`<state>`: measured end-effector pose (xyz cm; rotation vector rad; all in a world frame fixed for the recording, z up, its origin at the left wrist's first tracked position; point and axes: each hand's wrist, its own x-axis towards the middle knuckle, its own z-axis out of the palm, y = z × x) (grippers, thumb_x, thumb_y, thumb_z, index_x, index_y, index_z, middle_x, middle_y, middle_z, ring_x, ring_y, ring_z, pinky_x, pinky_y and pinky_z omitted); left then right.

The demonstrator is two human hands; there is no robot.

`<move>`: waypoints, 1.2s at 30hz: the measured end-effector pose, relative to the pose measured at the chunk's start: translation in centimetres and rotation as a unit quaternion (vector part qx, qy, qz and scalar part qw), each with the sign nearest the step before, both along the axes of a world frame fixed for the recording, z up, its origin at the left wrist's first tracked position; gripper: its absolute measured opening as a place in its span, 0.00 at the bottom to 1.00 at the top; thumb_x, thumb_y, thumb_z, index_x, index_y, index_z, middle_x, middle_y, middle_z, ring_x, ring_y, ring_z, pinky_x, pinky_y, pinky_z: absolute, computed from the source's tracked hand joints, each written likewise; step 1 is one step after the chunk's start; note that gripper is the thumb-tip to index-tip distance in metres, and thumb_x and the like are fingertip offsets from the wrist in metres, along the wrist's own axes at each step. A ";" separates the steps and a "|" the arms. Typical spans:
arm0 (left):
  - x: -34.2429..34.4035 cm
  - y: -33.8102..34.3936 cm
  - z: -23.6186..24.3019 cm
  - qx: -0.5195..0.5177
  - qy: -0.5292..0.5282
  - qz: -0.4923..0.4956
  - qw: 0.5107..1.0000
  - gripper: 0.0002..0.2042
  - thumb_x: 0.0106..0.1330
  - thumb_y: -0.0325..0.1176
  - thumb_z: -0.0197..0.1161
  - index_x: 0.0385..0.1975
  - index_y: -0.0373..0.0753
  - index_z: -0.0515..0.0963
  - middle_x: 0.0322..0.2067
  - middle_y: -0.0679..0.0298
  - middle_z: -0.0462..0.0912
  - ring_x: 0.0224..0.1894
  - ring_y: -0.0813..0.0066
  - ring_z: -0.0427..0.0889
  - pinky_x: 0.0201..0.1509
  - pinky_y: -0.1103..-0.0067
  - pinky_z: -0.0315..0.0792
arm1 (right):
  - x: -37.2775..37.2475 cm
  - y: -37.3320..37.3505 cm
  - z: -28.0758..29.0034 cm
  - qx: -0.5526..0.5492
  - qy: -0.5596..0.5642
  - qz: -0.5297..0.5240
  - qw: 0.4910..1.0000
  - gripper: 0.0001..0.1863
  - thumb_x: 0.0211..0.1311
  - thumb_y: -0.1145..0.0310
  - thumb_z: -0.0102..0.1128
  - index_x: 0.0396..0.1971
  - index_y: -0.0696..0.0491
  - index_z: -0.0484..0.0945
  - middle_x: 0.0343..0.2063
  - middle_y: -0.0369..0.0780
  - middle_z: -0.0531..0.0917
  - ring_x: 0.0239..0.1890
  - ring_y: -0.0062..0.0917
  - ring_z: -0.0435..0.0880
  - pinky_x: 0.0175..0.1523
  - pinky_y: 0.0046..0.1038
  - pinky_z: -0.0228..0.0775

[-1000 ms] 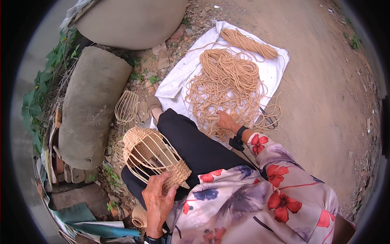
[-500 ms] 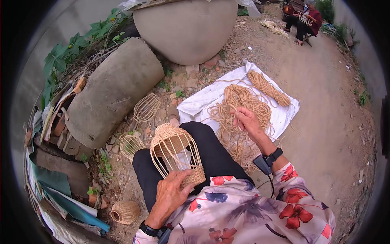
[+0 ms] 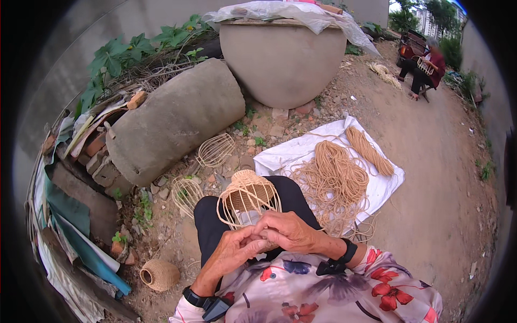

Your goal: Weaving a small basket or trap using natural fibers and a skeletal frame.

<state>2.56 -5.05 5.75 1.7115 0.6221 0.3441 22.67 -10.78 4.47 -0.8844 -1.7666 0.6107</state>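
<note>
A partly woven cane basket frame (image 3: pixel 249 191) rests on my black-trousered lap, its woven cap at the top and open ribs below. My left hand (image 3: pixel 237 253) grips its near end, with fingertips meeting those of my right hand (image 3: pixel 283 231). The right fingers are pinched together over that end, hiding what is between them. Beyond my knees, tan cord (image 3: pixel 331 177) lies loose in a heap beside a wound hank (image 3: pixel 369 148), both on a white sheet (image 3: pixel 269 160).
Bare cane frames (image 3: pixel 214 151) (image 3: pixel 187 196) and a small woven basket (image 3: pixel 159 276) lie at left, near a concrete cylinder (image 3: pixel 175 121), rubble and sheeting. A large grey vat (image 3: pixel 283 64) stands ahead. A seated person (image 3: pixel 423 70) holds a frame on the dirt path at upper right.
My right hand has come from the cord pile to join my left hand at the basket's near end. The view has tilted up, bringing the person and distant buildings into sight.
</note>
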 end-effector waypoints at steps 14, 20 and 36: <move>-3.5 1.9 -3.7 0.146 0.002 0.134 0.980 0.13 0.65 0.30 0.63 0.48 0.37 0.78 0.46 0.65 0.76 0.25 0.85 0.73 0.30 0.84 0.72 | 6.7 -1.4 -8.3 -0.133 -0.268 -0.077 0.951 0.14 0.66 0.58 0.55 0.34 0.53 0.80 0.32 0.41 0.80 0.39 0.36 0.78 0.45 0.37 0.67; 0.4 -1.4 0.7 0.253 0.009 -0.005 0.967 0.21 0.65 0.36 0.63 0.57 0.39 0.73 0.42 0.55 0.80 0.26 0.76 0.78 0.33 0.79 0.74 | 3.5 -1.6 -1.8 -0.152 -0.183 0.001 0.971 0.12 0.67 0.60 0.54 0.33 0.55 0.76 0.16 0.46 0.74 0.20 0.40 0.77 0.28 0.36 0.67; -40.0 13.1 -5.4 0.430 0.377 0.489 0.659 0.24 0.66 0.44 0.60 0.62 0.45 0.71 0.32 0.59 0.83 0.21 0.78 0.73 0.23 0.78 0.66 | 17.9 2.5 4.9 -0.177 -0.021 -0.163 0.970 0.15 0.66 0.59 0.59 0.33 0.57 0.82 0.24 0.30 0.80 0.27 0.13 0.74 0.32 0.21 0.66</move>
